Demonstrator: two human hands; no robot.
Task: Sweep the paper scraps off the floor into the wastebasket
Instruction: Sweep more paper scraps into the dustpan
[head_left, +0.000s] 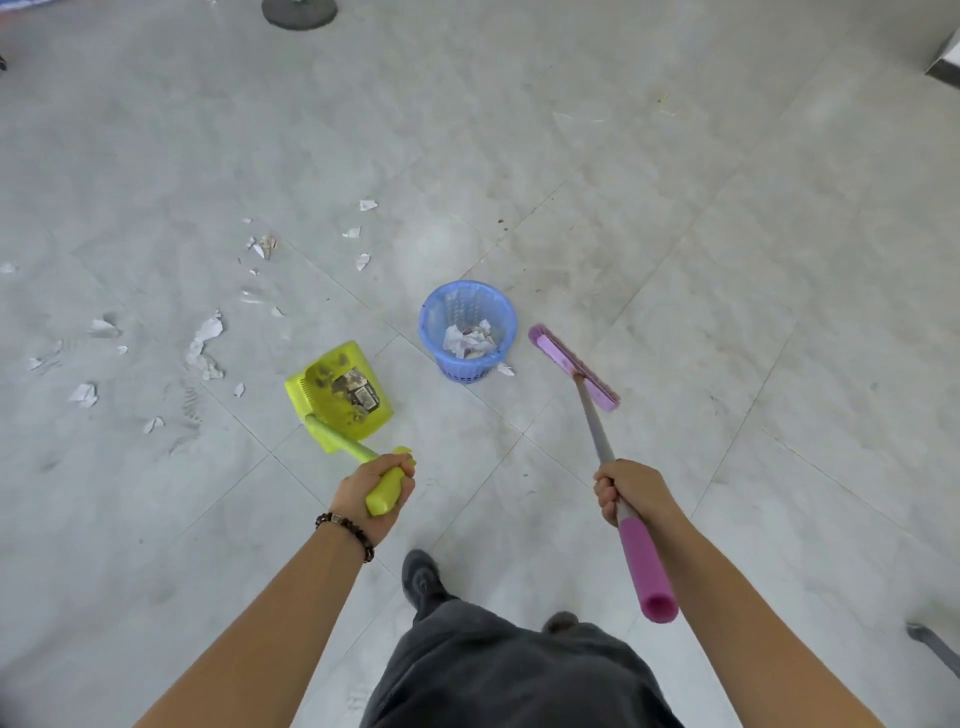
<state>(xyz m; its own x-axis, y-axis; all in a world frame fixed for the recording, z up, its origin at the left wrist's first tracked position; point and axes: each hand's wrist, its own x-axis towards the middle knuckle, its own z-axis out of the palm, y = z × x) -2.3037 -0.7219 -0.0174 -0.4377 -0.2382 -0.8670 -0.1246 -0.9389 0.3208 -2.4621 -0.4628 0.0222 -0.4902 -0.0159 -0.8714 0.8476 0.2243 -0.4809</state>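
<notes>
The left hand (376, 491), low and left of centre, has its fingers clenched round the end of the pan (337, 389) handle, thumb on top. A bead bracelet (345, 527) sits on that wrist. The right hand (626, 493), low and right of centre, is wrapped just as tight round the grey shaft of the broom (574, 366), just above its pink foam grip. Neither hand has a finger loose.

Out from the left hand, the yellow-green pan lies left of centre and carries some dark debris and a printed bit of paper. Out from the right hand, the pink broom head lies just right of the blue basket (431, 312), apart from it. The basket stands at centre between pan and broom, with crumpled paper already inside.

The scraps (208, 338) are mostly scattered over the floor (675, 260) in the left half of the frame, above and left of the pan. One small piece (505, 370) lies against the basket's foot.

By my reading the job is partly done and between loads. The next move probably calls for tipping the pan into the basket, then carrying the broom across to the left so the scraps can be drawn into the pan's mouth.
</notes>
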